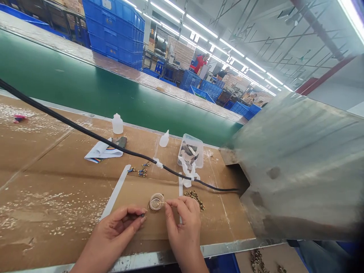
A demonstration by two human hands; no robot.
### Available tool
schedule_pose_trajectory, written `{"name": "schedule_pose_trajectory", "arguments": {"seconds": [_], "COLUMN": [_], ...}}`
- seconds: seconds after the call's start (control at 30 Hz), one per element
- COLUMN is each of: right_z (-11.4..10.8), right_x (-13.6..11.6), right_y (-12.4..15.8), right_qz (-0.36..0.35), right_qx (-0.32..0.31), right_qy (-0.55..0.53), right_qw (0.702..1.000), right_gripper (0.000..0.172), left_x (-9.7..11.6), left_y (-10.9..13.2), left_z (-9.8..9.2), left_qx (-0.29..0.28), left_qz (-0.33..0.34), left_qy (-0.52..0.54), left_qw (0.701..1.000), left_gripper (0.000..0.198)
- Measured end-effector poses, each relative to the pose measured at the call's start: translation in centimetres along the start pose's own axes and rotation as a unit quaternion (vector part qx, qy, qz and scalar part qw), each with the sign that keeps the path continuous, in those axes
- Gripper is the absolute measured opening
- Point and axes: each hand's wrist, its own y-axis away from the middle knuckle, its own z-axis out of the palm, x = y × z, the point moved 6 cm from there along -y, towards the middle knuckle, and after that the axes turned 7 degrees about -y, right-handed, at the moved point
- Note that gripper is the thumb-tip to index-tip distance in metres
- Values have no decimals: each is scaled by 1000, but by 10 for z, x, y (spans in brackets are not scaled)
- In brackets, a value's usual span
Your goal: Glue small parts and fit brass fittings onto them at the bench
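Near the front of the cardboard-covered bench, my left hand (116,231) pinches a small dark part (142,215) between thumb and fingertips; its exact kind is too small to tell. My right hand (184,218) holds a thin pale stick (163,203), whose tip reaches over a small round clear cup (156,202). That cup stands on the cardboard between my hands. Just beyond my right hand lies a pile of small brass-coloured parts (195,198), partly hidden by the fingers. Several small blue and brass-coloured parts (142,172) lie further back, left of the cup.
A black cable (93,135) crosses the bench. Behind it stand two white bottles (117,124) and a clear tub (191,151) with cloth in it. A metal housing (298,163) rises at the right. Beyond runs a green conveyor belt (113,91) with stacked blue crates (113,30).
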Motion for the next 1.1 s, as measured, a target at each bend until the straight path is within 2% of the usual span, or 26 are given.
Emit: {"name": "schedule_pose_trajectory", "arguments": {"seconds": [0.13, 0.27, 0.43, 0.57, 0.93, 1.1], "right_z": [1, -5, 3, 15, 15, 10], "right_x": [1, 6, 8, 5, -3, -16], "right_y": [2, 7, 22, 36, 32, 35], "right_qz": [3, 58, 161, 197, 171, 83], "right_qx": [-6, 27, 50, 51, 45, 65], "right_qy": [-14, -92, -237, -287, -252, -204], "right_qw": [1000, 994, 957, 936, 951, 973], "right_gripper": [10, 9, 16, 16, 14, 11], "left_x": [2, 0, 1, 5, 7, 8], "left_y": [-1, -1, 1, 2, 3, 4], "left_z": [2, 3, 0, -1, 0, -2], "left_qx": [2, 2, 8, 18, 16, 26], "left_qz": [7, 10, 15, 14, 11, 3], "left_qy": [7, 17, 21, 31, 20, 32], "left_qw": [1000, 1000, 1000, 999, 1000, 999], "left_gripper": [21, 19, 17, 17, 15, 15]}}
